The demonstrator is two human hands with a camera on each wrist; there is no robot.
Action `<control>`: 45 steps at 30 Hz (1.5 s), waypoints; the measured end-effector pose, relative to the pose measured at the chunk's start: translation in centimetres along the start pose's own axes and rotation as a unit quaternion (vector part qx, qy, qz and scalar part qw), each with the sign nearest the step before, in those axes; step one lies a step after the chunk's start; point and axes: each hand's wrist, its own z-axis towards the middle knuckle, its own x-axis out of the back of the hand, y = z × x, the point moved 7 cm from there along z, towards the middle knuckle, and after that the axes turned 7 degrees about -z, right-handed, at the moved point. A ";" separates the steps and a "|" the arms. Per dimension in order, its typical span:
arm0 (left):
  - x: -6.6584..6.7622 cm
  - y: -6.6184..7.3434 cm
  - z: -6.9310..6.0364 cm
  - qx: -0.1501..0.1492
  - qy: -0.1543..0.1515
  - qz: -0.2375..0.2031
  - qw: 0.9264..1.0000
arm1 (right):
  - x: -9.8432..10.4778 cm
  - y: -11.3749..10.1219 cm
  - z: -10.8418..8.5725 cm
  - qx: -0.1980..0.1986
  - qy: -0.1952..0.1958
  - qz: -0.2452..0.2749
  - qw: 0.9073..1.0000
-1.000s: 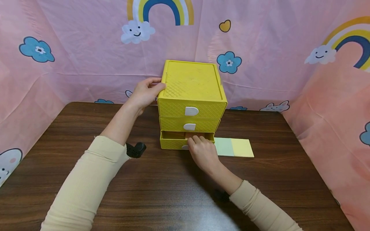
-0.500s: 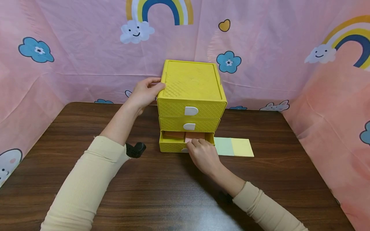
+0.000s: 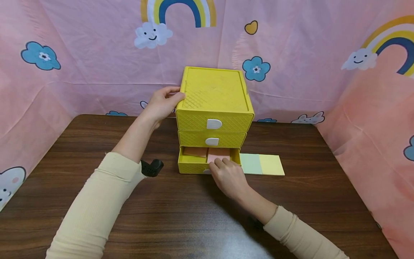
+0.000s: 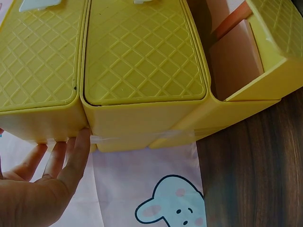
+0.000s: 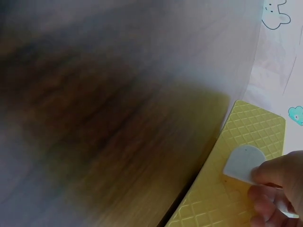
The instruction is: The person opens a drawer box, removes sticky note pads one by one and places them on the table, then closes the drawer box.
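Note:
A yellow three-drawer box (image 3: 215,90) stands on the table, its upper two drawers shut. Its bottom drawer (image 3: 191,168) is pulled out, showing an orange-brown piece (image 3: 195,151) at left and a pink piece (image 3: 218,154) beside it. My right hand (image 3: 230,178) is at the drawer's front; in the right wrist view its thumb and fingers pinch the white handle (image 5: 244,163). My left hand (image 3: 162,104) rests on the box's left side, thumb on the top edge; the left wrist view shows its fingers (image 4: 78,158) extended against the side wall.
A flat green (image 3: 251,163) and yellow sheet (image 3: 271,165) lies on the dark wooden table (image 3: 145,216), right of the drawer. Pink patterned cloth (image 3: 113,46) hangs behind the table and along both sides.
The bottom drawer has slid farther out toward me with my right hand at its front, uncovering more of the pieces inside. My left hand has stayed on the box.

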 end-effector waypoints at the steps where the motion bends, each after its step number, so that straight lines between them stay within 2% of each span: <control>1: 0.0 0.0 0.0 0.000 0.000 0.000 1.000 | 0.0 0.0 0.0 0.001 -0.001 0.001 1.000; 13: 0.0 -0.1 0.1 -0.004 0.000 -0.003 1.000 | 0.6 -0.6 -0.5 0.014 -0.018 -0.002 1.000; 45: 0.0 -0.1 0.0 -0.002 0.003 0.001 1.000 | 2.8 -2.2 -1.7 0.049 0.017 0.010 0.999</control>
